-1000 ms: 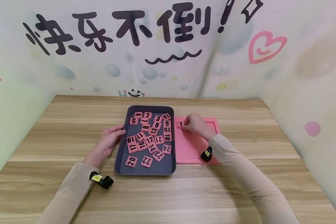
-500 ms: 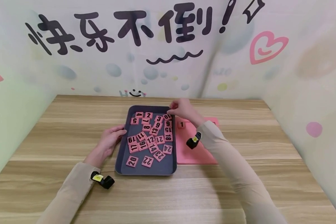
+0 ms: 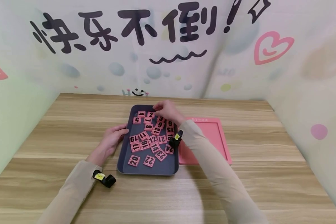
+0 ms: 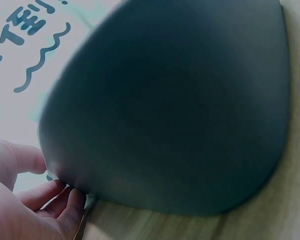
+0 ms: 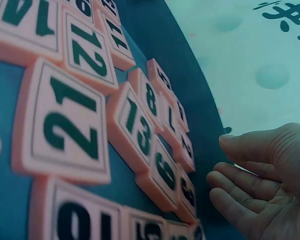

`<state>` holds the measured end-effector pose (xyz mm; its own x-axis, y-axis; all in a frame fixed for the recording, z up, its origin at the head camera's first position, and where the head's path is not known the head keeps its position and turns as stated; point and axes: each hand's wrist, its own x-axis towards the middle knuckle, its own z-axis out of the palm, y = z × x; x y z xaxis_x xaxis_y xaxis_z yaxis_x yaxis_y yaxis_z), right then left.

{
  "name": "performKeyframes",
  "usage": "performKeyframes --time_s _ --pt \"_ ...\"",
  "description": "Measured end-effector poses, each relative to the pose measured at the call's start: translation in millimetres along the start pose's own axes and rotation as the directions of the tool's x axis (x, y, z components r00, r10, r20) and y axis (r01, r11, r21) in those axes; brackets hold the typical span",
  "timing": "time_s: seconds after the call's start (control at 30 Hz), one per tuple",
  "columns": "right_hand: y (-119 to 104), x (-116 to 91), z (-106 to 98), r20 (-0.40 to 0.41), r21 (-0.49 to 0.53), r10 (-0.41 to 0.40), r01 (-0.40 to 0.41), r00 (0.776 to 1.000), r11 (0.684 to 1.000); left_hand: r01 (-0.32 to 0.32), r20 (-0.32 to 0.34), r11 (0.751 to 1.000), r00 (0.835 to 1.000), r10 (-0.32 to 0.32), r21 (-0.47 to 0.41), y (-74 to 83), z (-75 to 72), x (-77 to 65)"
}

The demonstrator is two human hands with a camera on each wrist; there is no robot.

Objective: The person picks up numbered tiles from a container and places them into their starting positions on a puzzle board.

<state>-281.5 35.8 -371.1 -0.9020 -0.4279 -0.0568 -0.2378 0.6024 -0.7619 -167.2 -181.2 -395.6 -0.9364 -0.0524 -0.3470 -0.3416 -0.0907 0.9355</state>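
A dark grey tray (image 3: 149, 170) holds several pink number tiles, among them tile 22 (image 3: 149, 161) and tile 21 (image 5: 65, 125). At the tray's left side, my left hand (image 3: 112, 140) grips the rim; the left wrist view shows its thumb and fingers (image 4: 72, 205) at the tray's edge. My right hand (image 3: 169, 111) is over the tray's far right part, fingertips close by tile 2 (image 3: 151, 114). Thumb and fingers (image 5: 235, 197) stand apart in the right wrist view, with nothing between them. The right hand and wrist camera cover some tiles along the tray's right side.
A pink frame board (image 3: 225, 140) with a raised border lies against the tray's right side, partly behind my right sleeve (image 3: 210, 149). Both are on a wooden table (image 3: 162, 199). A printed wall (image 3: 100, 71) stands behind the table's far edge.
My right hand has let go of tile 1 in the board's far left corner and moved left over the tray. Tile 1 is now hidden behind the right arm. My left hand stays at the tray.
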Motion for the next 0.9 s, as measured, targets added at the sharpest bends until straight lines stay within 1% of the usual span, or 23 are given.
performKeyframes --time_s 0.07,0.23,0.3,0.43,0.53,0.6,0.73,0.9 --pt "0.0 2.1 4.7 0.006 0.018 0.016 -0.016 1.0 1.0 -0.004 0.003 1.0 1.0 0.004 0.001 -0.4 -0.2 0.3" --pt "1.2 6.6 17.2 -0.008 0.049 0.03 -0.029 1.0 0.998 -0.006 0.008 1.0 1.0 0.006 0.009 -1.2 -0.5 0.8" --pt "1.1 7.6 20.8 -0.017 0.042 0.026 -0.025 1.0 0.999 -0.005 0.007 1.0 1.0 0.005 0.006 -1.5 -0.7 0.8" --pt "-0.8 8.0 25.1 -0.018 -0.046 -0.002 0.001 1.0 0.999 -0.002 0.007 1.0 1.0 0.002 0.01 -1.9 -1.4 1.0" --pt "-0.6 8.4 27.0 -0.005 -0.151 -0.046 0.045 0.999 0.988 0.0 0.011 1.0 1.0 0.0 0.014 -1.9 -1.6 1.3" --pt "-0.4 8.6 27.8 0.013 -0.202 -0.066 0.068 0.998 0.977 0.001 0.013 1.0 1.0 -0.001 0.018 -2.0 -1.8 1.3" --pt "-0.9 8.7 29.1 0.038 -0.27 -0.08 0.087 0.996 0.959 0.003 0.013 1.0 1.0 -0.003 0.023 -2.3 -1.7 0.9" --pt "-3.7 7.9 30.4 0.03 -0.312 -0.063 0.069 0.998 0.948 -0.003 0.017 1.0 1.0 0.003 0.015 -2.7 -1.5 2.4"
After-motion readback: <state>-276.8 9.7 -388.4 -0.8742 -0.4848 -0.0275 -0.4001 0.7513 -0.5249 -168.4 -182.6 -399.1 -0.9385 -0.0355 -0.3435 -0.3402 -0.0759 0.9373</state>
